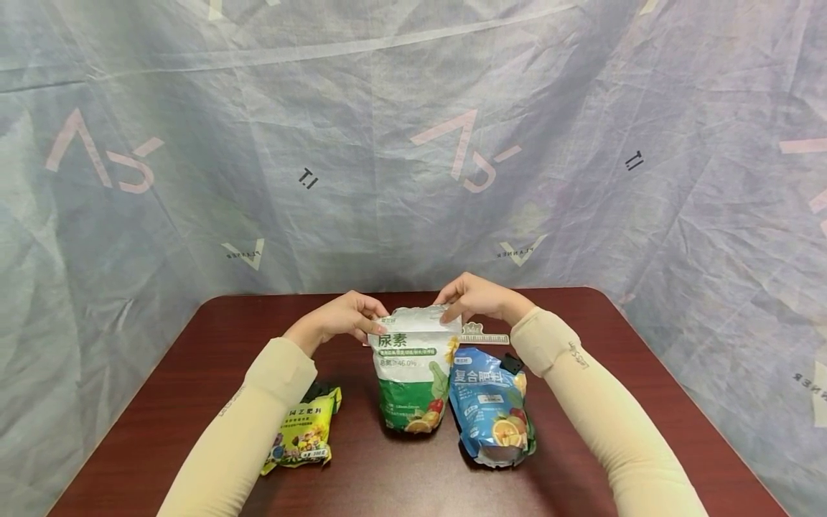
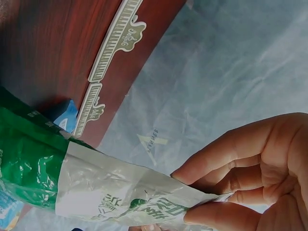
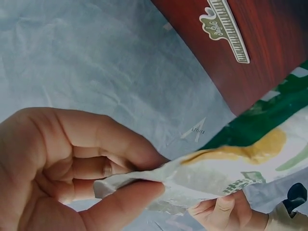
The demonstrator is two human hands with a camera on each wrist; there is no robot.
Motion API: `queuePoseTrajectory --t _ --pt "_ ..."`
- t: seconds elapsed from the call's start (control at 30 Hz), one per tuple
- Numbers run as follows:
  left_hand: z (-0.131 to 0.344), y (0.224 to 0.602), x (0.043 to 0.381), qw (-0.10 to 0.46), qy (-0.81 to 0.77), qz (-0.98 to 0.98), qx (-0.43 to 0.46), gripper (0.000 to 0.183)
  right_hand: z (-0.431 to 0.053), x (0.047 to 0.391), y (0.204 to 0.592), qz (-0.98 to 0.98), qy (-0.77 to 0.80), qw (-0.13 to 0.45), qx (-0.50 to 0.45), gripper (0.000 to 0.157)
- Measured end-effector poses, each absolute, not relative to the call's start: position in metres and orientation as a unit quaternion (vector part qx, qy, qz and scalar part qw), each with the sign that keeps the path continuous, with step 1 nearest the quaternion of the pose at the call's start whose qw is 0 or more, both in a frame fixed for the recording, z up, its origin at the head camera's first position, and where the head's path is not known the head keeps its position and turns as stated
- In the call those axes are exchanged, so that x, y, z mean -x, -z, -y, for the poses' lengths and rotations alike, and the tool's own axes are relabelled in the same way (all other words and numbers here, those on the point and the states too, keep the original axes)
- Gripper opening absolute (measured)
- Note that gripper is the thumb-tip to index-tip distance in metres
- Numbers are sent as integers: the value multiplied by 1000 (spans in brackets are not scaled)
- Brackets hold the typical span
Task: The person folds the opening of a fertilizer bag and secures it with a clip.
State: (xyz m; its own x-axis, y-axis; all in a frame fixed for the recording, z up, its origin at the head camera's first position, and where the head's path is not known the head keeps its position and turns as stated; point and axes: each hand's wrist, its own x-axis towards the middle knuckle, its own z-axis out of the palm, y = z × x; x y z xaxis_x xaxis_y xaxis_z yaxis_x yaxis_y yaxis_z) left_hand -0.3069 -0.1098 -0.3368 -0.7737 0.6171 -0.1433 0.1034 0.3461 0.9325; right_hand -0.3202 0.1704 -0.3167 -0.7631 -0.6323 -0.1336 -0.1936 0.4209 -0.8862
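Observation:
A green-and-white urea fertilizer bag (image 1: 410, 373) stands upright on the table in the head view. My left hand (image 1: 349, 316) pinches its top left corner between thumb and fingers. At the top right corner, my right hand (image 1: 481, 296) pinches the white edge the same way. The left wrist view shows that thumb and fingers on either side of the white top edge (image 2: 130, 187). In the right wrist view the edge (image 3: 192, 178) looks flattened between thumb and index finger. The bag's contents are hidden.
A blue compound fertilizer bag (image 1: 489, 409) leans right of the upright bag. To the left lies a small yellow fertilizer bag (image 1: 304, 431), partly behind the left forearm. Keyboard-patterned strips (image 2: 113, 43) with scrolled tops lie near the back edge. A grey cloth (image 1: 388, 143) hangs behind the table.

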Motion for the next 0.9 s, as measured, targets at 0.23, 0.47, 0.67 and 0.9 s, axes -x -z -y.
queuePoseTrajectory --t 0.23,0.47,0.67,0.9 --pt "110 336 301 235 -521 -787 -233 16 -173 315 317 -807 478 230 260 22" --pt "109 334 296 236 -516 -786 -246 18 -175 308 316 -812 465 221 275 22" --pt "110 334 292 237 -511 -784 -261 18 -176 303 316 -819 446 208 296 21" --pt "112 335 288 239 -506 -783 -271 18 -177 300 318 -805 456 216 313 20"
